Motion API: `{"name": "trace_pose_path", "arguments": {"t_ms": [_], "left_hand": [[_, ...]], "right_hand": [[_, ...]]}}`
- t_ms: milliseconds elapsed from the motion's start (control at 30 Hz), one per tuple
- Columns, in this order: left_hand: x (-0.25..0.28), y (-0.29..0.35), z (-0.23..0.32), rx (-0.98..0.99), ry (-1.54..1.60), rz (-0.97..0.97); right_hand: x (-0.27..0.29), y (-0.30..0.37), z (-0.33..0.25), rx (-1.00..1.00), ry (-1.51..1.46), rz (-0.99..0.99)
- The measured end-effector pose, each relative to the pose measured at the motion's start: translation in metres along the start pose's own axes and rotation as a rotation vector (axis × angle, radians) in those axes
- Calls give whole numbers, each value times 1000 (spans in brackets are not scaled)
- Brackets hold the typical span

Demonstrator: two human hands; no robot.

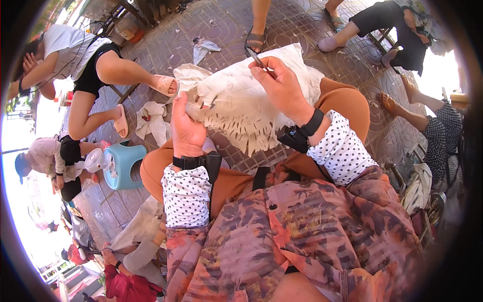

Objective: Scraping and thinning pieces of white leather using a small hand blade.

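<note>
Fingers of my right hand [287, 90] pinch a slim, dark metal tool [257, 59] between thumb and forefinger, just above centre of the frame, its tip pointing toward the upper left. Left of centre, my left hand [187, 128] is raised at the edge of a cream cloth [236, 98]; its fingers point up the frame, and I cannot tell whether they grip the material or only touch it. The cloth spreads across the upper centre, between my two hands, cut through with rows of small slits and ragged along its lower edge. Black straps circle both my wrists above white, dotted sleeves [186, 196]. Pale scraps [152, 121] lie on the patterned paving [221, 25], just left of the cloth. At the left of the frame, a blue stool [121, 178] stands beside a small white fan [94, 160]. A person in a white shirt [68, 45] and black shorts sits in the upper left, one pink sandal [164, 85] near the cloth's left end.
</note>
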State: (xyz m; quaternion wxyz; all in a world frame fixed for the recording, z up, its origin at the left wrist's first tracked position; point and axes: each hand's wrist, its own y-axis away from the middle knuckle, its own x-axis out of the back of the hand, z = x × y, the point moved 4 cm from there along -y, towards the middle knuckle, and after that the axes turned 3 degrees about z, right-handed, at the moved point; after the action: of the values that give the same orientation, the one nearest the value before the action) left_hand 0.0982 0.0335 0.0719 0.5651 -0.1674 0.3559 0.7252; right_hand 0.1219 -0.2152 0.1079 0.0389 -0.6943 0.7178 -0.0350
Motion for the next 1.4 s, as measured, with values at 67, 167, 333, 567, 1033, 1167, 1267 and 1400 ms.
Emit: {"name": "trace_pose_path", "arguments": {"t_ms": [67, 167, 333, 567, 1033, 1167, 1267, 1400], "left_hand": [[8, -3, -1, 8, 16, 27], [16, -4, 2, -8, 72, 67], [2, 2, 5, 12, 126, 95], [-3, -5, 5, 10, 171, 66], [4, -6, -1, 70, 246, 80], [2, -6, -11, 97, 243, 140], [5, -11, -16, 105, 225, 140], [3, -19, -4, 72, 245, 136]], "right_hand": [[2, 6, -2, -32, -30, -12], [1, 24, -17, 81, 147, 7], [-6, 86, 7, 398, 345, -262], [-2, 120, 47, -83, 241, -392], [-8, 130, 84, -752, -463, -314], [-9, 124, 106, -761, -624, -290], [-17, 118, 102, -755, -657, -247], [-5, 105, 85, -690, -717, -217]]}}
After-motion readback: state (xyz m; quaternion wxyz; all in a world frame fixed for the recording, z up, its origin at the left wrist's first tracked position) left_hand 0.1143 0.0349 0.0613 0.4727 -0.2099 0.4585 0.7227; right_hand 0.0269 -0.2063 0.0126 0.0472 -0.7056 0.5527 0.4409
